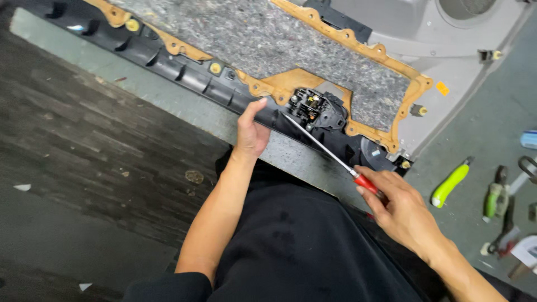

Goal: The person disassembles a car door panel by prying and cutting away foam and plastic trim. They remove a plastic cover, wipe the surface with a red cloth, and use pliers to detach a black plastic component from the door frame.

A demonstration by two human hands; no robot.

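A: From the head camera, what have the hands got?

B: The right hand [400,210] is closed around the red handle of a long screwdriver [330,151]. Its thin shaft runs up and left, with the tip at the black switch housing [316,109] set in the back of the door panel [268,45]. The left hand [251,131] grips the panel's dark lower edge just beside that housing, thumb on top and fingers curled under.

A: And where is the panel lying?

B: Inner face up on the grey bench [475,140], its near edge at the person's lap. Grey felt padding [263,39] covers most of it, framed by a tan backing [291,84].

A: How would you handle the tool well here?

B: I'd judge it best to keep the shaft in line with the fastener or clip it meets, press steadily, and let the left hand brace the panel so the tip can't skate into the plastic.

A: Any labels or packages?

B: A small orange sticker [442,88] sits on the grey plastic, right of the felt. Pale yellow clips [132,24] dot the rim. On the bench at right lie a lime-green-handled tool [450,184], green-handled pliers [495,198], and the corner of a light blue package [529,139] at the frame's edge.
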